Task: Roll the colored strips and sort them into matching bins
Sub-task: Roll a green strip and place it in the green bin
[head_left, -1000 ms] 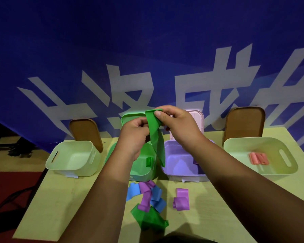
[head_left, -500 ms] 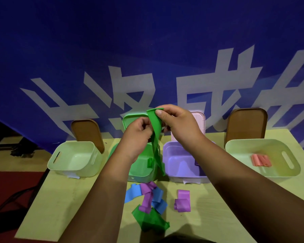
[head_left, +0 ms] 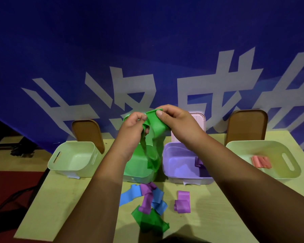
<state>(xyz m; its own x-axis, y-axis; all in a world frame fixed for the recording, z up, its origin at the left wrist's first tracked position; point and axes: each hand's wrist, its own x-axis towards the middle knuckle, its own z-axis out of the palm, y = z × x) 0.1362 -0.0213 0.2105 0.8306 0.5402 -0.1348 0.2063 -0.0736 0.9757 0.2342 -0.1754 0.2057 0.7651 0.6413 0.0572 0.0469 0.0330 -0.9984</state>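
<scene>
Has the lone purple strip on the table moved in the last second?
No. The purple strip still lies just in front of the purple bin, right of the mixed pile.

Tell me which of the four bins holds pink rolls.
The right pale bin: pink rolls lie in it. The left pale bin shows none, and the purple bin holds a purple roll.

Large white characters (head_left: pixel 209 95) on the blue banner (head_left: pixel 147 50) are cropped, none legible.
</scene>
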